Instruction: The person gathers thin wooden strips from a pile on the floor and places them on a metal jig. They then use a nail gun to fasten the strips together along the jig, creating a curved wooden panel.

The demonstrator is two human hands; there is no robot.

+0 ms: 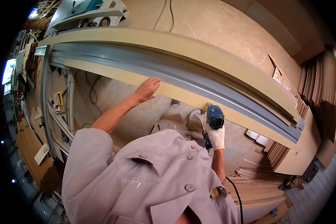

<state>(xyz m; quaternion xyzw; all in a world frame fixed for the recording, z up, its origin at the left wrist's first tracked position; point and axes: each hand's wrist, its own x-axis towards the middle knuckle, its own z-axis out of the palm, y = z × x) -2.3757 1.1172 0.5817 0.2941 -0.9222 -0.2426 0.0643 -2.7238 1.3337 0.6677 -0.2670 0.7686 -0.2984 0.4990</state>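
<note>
A long tan board strip (183,96) runs across in front of me, along the near side of a grey metal rail (168,76). My bare left hand (148,89) is closed at the strip's near edge, its fingers curled over the top. My right hand (215,137), in a white knit glove, grips a blue pistol-grip power tool (215,116). The tool's front end meets the strip's near edge. Its lower body is partly hidden by my hand. A black cord or hose (236,190) runs beside my right forearm.
Beyond the rail lies a thicker tan board (156,37). A machine with a round wheel (105,21) stands at the far left. Stacked boards are at the right (319,82), lower right (257,190) and left (35,156). Cables (93,89) lie on the floor.
</note>
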